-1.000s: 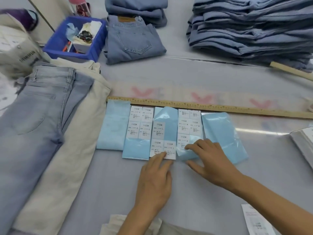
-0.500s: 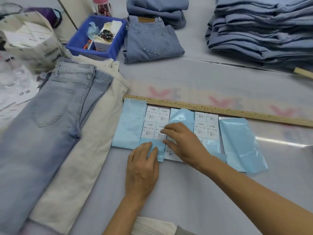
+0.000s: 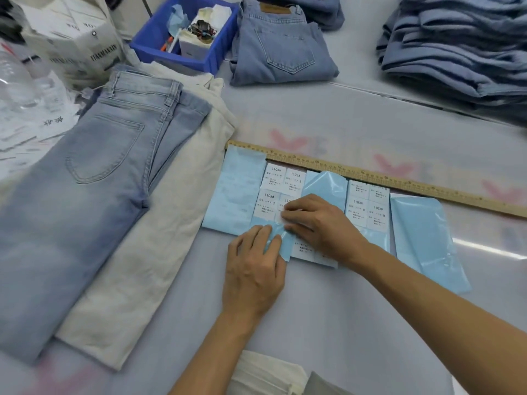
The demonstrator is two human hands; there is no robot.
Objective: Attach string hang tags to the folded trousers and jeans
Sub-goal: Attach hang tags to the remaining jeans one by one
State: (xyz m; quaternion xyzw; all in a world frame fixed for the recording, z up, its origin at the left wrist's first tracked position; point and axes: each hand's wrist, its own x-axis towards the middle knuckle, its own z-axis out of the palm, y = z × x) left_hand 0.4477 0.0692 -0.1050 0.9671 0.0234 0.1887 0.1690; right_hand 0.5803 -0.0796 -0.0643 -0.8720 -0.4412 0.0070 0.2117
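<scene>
Both my hands on the label sheets: left hand (image 3: 253, 269) flat, fingers holding down the blue backing sheet (image 3: 281, 240); right hand (image 3: 319, 226) fingertips pinching at a white label (image 3: 282, 216) edge. Light jeans (image 3: 85, 195) and cream trousers (image 3: 159, 223) lie left of my left hand, wooden ruler (image 3: 399, 181) just beyond the sheets.

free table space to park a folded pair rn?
Bare table between the wooden ruler, folded jeans and the jeans stack. Also the near strip below both hands. Crowded: label sheets under the ruler, laid-out light jeans on the left.
</scene>
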